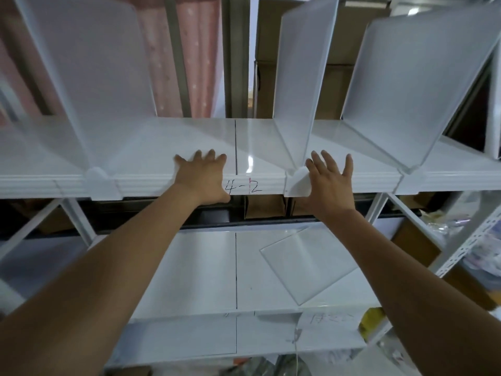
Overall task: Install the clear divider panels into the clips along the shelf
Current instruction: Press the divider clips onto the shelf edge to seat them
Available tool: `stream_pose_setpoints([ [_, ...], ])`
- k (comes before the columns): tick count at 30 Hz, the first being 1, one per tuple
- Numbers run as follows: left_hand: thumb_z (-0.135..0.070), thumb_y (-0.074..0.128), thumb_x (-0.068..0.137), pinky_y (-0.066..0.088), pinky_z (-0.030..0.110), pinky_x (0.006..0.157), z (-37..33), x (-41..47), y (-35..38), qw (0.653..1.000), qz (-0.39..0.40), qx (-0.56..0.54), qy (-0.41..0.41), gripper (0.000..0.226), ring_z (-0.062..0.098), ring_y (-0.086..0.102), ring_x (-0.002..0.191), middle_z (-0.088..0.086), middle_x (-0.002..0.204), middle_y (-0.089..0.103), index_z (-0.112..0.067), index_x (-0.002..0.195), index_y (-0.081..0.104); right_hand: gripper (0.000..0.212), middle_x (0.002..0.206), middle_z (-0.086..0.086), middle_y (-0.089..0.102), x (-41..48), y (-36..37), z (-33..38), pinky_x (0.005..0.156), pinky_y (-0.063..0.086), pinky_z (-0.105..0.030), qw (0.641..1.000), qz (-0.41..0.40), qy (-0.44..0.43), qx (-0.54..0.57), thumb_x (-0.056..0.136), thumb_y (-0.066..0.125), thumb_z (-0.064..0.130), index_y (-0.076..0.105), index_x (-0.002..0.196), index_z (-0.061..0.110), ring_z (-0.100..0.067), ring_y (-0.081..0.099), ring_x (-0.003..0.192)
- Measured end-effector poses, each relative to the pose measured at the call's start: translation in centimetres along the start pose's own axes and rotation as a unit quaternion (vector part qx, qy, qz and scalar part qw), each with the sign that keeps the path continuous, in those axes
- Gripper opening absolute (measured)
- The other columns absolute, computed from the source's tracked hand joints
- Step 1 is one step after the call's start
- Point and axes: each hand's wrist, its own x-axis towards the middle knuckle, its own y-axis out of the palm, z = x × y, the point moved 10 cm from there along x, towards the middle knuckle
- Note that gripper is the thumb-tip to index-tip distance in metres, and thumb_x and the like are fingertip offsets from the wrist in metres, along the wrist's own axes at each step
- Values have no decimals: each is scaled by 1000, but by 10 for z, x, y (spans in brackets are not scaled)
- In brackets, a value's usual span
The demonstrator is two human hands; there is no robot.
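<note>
Upper shelf [189,142] carries three clear dividers standing in clips on its front edge: left panel [89,77], middle panel [301,77], right panel [412,85]. I read the step as seating the middle one; it looks tilted, though the wide lens may exaggerate that. One spare panel [309,263] lies flat on the lower shelf [195,270], right of its centre seam. Left hand [202,176] is splayed flat over the upper shelf's front edge, gripping nothing, just bracing. Right hand [329,183] is open, fingers spread, palm against the middle clip [296,183], nothing clasped. Next move, I'd guess: check that clip, then fetch the spare. Can't see the clip's slot, the panels' rear ends or any empty clip; the "4-12" edge marking [244,187] is partly covered.
</note>
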Motion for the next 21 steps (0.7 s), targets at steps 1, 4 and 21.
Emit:
stream_pose_setpoints([
  [1, -65, 64, 58, 31, 67, 103, -1, -1, -1, 1000, 2, -4, 0, 105, 32, 35, 139, 4, 155, 35, -25, 150, 29, 92, 162, -7, 30, 1, -1, 7, 119, 0, -65, 1000, 0, -4, 6, 77, 70, 57, 34, 150, 15, -27, 17, 152],
  [4, -61, 67, 60, 28, 68, 105, -1, -3, -2, 1000, 8, -12, -4, 106, 33, 32, 142, 5, 157, 34, -26, 152, 28, 89, 161, -7, 31, 6, -4, 38, 122, 2, -60, 999, -4, -24, 36, 80, 73, 47, 32, 151, 14, -24, 19, 152],
  [21, -54, 73, 66, 24, 76, 106, -2, 1, 0, 1000, 11, -14, 11, 104, 38, 30, 144, 9, 159, 31, -24, 153, 26, 88, 159, -6, 35, 20, -17, 129, 121, 16, -50, 989, -22, -71, 128, 78, 76, 42, 35, 150, 13, -21, 23, 151],
])
